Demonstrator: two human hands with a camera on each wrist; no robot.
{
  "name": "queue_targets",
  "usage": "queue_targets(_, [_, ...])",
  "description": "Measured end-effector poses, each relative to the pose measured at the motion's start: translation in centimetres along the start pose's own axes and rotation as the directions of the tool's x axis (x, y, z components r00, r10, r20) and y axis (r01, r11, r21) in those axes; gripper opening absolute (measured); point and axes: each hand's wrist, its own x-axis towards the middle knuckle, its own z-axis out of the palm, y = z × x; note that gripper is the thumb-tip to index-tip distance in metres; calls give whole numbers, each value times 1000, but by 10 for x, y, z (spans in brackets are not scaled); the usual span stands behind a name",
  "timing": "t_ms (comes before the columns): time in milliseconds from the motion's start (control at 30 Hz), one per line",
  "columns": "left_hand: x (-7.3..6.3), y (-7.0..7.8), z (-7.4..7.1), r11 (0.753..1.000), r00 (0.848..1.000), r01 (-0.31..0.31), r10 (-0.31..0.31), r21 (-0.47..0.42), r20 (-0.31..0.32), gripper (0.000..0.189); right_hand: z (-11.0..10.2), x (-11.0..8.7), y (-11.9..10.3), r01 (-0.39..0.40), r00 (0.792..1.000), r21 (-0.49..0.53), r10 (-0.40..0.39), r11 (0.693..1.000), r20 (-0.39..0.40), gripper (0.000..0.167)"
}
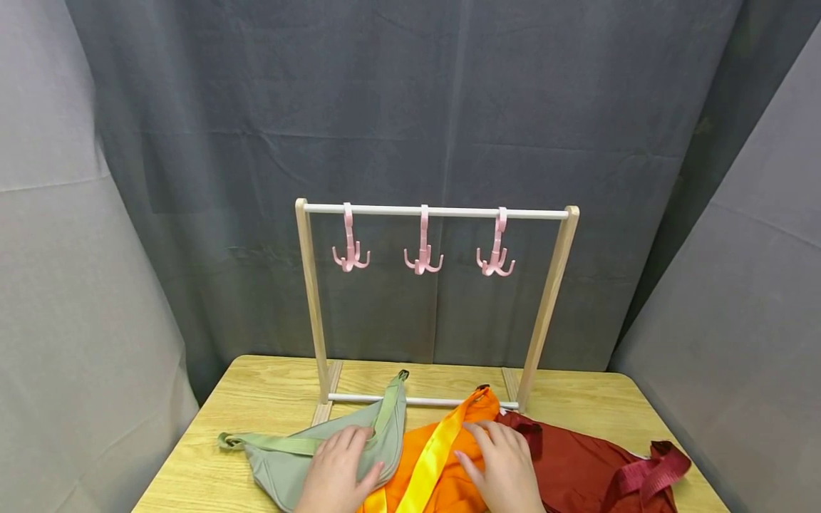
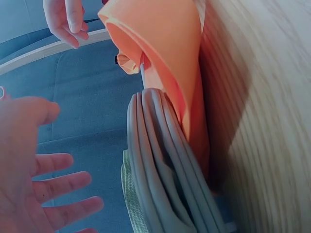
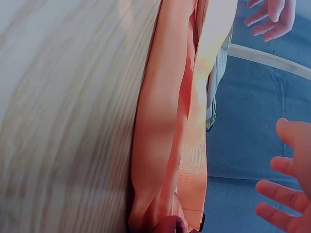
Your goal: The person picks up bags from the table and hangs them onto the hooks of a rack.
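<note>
Three cloth bags with straps lie side by side on the wooden table. My left hand (image 1: 340, 470) is over the sage-green bag (image 1: 282, 474), fingers spread and holding nothing. In the left wrist view a gap shows between that hand (image 2: 29, 170) and the green bag's folded edge (image 2: 165, 165). Over the orange bag (image 1: 413, 445), with its yellow strap (image 1: 432, 463), my right hand (image 1: 503, 467) is spread too. The right wrist view has the right hand (image 3: 291, 179) apart from the orange cloth (image 3: 160, 116). A dark red bag (image 1: 577, 463) lies to the right.
Behind the bags stands a wooden rack (image 1: 558, 285) with a white top rail (image 1: 391, 210). Three pink hooks hang from it: left (image 1: 350, 246), middle (image 1: 424, 246) and right (image 1: 497, 249). Grey curtains (image 1: 256, 107) enclose the table (image 1: 269, 377) at the back and sides.
</note>
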Motion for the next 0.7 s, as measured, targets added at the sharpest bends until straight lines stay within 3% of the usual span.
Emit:
queue_targets(367, [-1, -12, -6, 1000, 1000, 15, -15, 1, -21, 42, -1, 3, -9, -15, 997, 39, 12, 999, 74, 45])
queue_targets(533, [-1, -22, -6, 1000, 999, 24, -24, 8, -29, 42, -3, 4, -14, 2, 998, 45, -5, 999, 65, 44])
queue_targets(700, [-1, -28, -7, 999, 999, 38, -38, 10, 13, 42, -5, 4, -19, 7, 998, 62, -11, 998, 60, 45])
